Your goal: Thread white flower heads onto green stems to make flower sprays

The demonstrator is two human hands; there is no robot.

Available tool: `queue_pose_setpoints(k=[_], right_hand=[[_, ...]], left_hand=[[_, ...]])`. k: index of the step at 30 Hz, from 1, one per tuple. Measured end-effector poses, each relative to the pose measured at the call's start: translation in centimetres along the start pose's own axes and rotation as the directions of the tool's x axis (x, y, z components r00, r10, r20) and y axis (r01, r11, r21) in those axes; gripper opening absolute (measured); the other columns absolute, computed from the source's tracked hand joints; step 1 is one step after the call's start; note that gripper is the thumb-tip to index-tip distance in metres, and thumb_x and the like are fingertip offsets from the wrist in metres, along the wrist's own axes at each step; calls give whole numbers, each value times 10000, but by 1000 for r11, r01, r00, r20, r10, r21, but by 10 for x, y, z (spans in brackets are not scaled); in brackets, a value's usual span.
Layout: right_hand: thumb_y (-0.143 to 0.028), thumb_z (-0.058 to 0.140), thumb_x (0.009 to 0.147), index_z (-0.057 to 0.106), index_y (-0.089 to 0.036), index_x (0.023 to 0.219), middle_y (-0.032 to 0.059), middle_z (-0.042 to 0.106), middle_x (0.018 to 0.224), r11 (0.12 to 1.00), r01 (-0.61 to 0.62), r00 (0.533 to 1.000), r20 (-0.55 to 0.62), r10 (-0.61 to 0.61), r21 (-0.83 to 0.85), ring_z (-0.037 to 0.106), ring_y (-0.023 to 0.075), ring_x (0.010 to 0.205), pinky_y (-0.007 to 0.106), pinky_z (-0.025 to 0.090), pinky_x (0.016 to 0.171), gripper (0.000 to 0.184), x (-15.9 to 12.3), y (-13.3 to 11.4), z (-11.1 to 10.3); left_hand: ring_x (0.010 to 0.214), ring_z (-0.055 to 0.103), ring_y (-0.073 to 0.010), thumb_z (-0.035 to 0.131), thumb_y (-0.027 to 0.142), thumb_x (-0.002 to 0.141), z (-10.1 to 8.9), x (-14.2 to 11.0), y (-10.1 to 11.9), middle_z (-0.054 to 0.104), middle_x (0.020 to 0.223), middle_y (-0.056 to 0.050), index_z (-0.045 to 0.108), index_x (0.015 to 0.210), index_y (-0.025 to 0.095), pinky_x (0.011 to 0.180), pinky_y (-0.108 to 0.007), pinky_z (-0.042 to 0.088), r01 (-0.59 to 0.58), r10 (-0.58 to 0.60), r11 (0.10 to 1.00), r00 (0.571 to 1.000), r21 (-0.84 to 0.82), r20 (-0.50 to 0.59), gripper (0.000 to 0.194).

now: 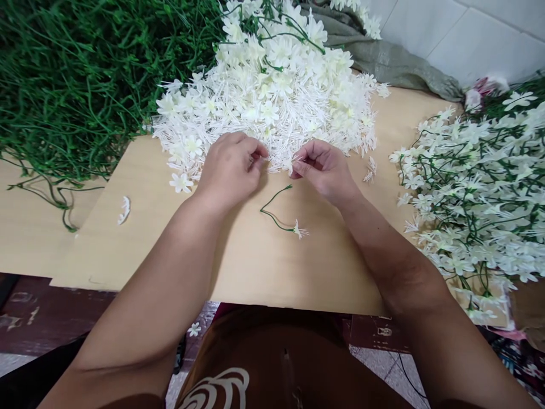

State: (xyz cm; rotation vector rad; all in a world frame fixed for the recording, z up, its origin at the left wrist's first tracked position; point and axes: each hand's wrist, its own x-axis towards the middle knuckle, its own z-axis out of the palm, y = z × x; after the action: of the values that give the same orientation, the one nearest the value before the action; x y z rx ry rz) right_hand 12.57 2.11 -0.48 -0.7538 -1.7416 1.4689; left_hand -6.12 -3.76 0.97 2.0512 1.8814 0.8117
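Observation:
My left hand (pixel 236 165) is closed at the near edge of a heap of white artificial flower heads and stamens (pixel 272 96); its fingertips are pressed together, and whatever lies between them is hidden. Opposite it, my right hand (pixel 321 167) pinches a small white flower piece (pixel 292 166) between thumb and forefinger. Below and between both hands, a green forked stem (pixel 272 216) lies on the tan board (pixel 264 267). One of its ends carries a white flower (pixel 298 229), while the other end is bare.
Bare green stems (pixel 85 79) are piled high at the left. Stemmed white flowers (pixel 489 193) form a heap at the right. A curved white piece (pixel 124 210) lies on the board left of my forearm. Grey-green cloth (pixel 395 65) lies behind, against the tiled wall (pixel 460 34).

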Motion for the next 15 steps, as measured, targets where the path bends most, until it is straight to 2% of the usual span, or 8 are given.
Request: queue_pose_setpoints(k=[2,5,6,11,15], right_hand=[[-562,793,661,525,-196,727,-37,573,660,999,-31,999,29,30,36,589,79,631,265,558,657,458,0,-2,-3],[-544,825,621,543,-191,717,-38,588,638,992,-107,992,69,102,66,589,79,612,255,564,640,462,1,-4,-8],[-527,838,610,548,-189,715,-40,589,630,989,-130,989,79,125,74,587,78,601,250,564,632,458,1,-4,-9],[-452,868,602,556,-165,714,-25,604,622,972,-208,970,150,190,112,588,79,574,229,550,589,438,1,-3,-15],[-423,874,602,558,-159,716,-23,604,622,962,-241,960,174,217,129,586,78,570,219,529,566,427,1,-3,-16]], left_hand=[[871,562,-208,538,279,836,0,-3,5,639,862,-55,676,861,172,781,-340,419,-19,21,999,998,-44,54,176],[778,589,-209,624,321,770,4,-5,15,643,773,-34,670,773,199,674,-321,395,-28,29,1000,966,-9,259,131],[780,600,-218,630,309,762,6,-5,18,649,770,-34,670,764,206,670,-322,393,-36,29,999,955,20,295,111],[871,625,-246,528,156,772,13,-5,23,673,820,-60,649,732,202,727,-336,428,-51,35,997,961,52,273,136],[831,610,-231,520,122,748,15,-4,18,660,795,-51,626,771,198,747,-345,443,-6,15,999,972,-40,236,133]])
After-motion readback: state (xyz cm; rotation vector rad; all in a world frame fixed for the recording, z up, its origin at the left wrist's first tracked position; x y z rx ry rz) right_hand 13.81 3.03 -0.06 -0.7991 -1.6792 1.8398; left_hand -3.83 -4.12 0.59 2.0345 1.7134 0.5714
